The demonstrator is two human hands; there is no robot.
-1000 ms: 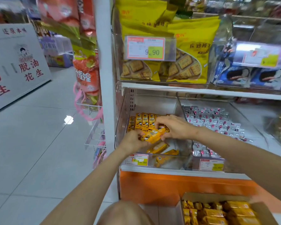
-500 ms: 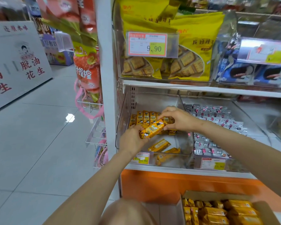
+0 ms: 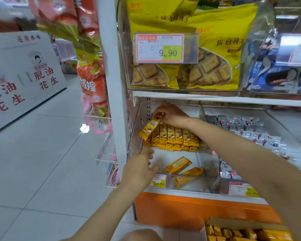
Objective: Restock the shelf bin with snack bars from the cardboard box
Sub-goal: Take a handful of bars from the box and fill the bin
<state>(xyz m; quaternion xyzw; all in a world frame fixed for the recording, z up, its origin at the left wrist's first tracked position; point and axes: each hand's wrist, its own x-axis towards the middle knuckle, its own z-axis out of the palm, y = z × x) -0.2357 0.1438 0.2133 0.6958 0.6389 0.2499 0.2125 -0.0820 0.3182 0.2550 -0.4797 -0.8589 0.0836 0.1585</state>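
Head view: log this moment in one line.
right hand pinches snack bar, tilted, at left end of standing row | left hand empty at shelf bin front | loose bars lying inside

One left hand (image 3: 139, 169), one right hand (image 3: 174, 115), one held snack bar (image 3: 149, 126), three loose bars (image 3: 178, 164), one cardboard box (image 3: 241, 221)

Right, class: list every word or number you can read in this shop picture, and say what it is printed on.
"9.90": large price tag.
"脱油花生": white sign, left.
"80", rest blurred: small tag on the snack-bar bin.
Yellow bags: print too blurred to read.
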